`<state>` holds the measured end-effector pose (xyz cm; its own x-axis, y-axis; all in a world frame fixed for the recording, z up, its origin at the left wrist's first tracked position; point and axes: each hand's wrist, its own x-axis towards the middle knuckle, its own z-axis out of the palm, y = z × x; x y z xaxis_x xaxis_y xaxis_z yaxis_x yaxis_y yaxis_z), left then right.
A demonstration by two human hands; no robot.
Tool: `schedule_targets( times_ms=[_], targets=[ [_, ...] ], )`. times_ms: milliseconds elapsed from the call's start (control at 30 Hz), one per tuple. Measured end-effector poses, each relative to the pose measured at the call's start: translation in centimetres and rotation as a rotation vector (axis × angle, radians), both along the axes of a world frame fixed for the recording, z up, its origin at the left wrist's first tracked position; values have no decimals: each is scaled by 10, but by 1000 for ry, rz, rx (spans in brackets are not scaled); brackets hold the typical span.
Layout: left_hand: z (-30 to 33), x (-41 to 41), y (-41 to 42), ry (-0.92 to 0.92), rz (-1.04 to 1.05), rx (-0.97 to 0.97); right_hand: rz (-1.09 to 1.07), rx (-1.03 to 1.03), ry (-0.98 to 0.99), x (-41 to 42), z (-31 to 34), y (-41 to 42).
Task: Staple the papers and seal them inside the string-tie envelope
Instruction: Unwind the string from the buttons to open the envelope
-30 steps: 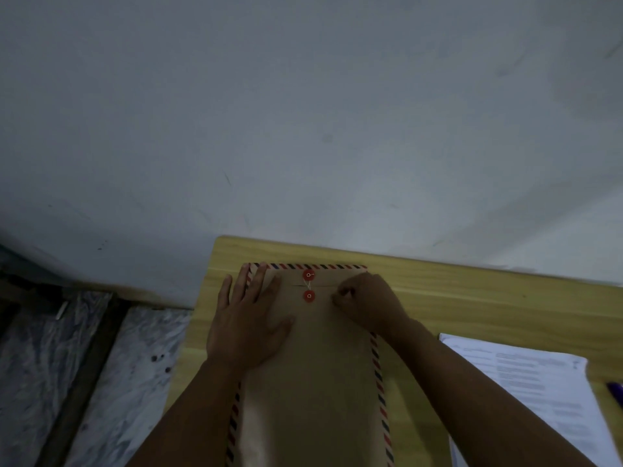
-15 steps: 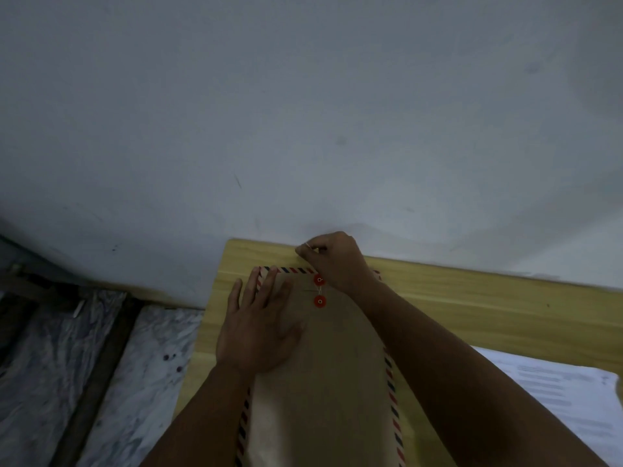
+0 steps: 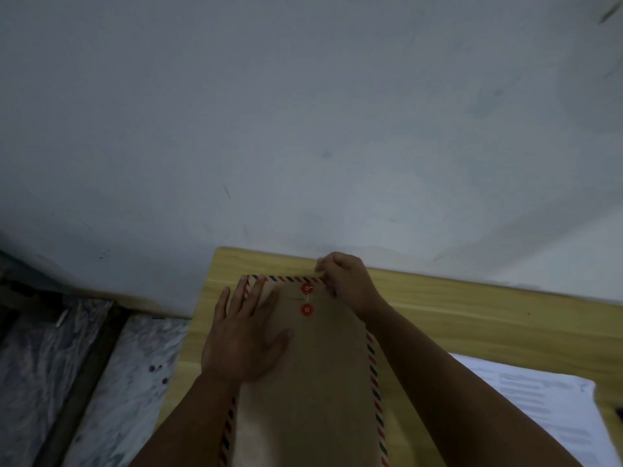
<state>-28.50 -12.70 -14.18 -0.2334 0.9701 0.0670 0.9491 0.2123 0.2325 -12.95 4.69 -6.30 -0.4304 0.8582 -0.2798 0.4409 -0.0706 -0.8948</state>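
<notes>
Head cam, close, looks fwd/down at desk (image 3: 472,308) by wall (image 3: 303,112).

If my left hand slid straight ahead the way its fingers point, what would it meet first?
Probably the envelope's striped top edge, just past the left hand's fingertips, then bare table and the wall. Depth is hard to judge.

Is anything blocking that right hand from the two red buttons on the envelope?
Nothing visible does. The right hand sits just beside the red buttons, fingers curled at the envelope's top edge, while the left hand presses flat to their left.
</notes>
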Motion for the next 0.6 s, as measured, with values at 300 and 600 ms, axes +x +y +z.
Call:
schedule_targets(
  times_ms=[300,600],
  targets=[
    [-4,0,-2,-2,-6,37,378,393,-836,8,-9,-10],
    [-6,-2,-2,-1,-18,30,543,310,-607,4,6,-22]
  ],
)
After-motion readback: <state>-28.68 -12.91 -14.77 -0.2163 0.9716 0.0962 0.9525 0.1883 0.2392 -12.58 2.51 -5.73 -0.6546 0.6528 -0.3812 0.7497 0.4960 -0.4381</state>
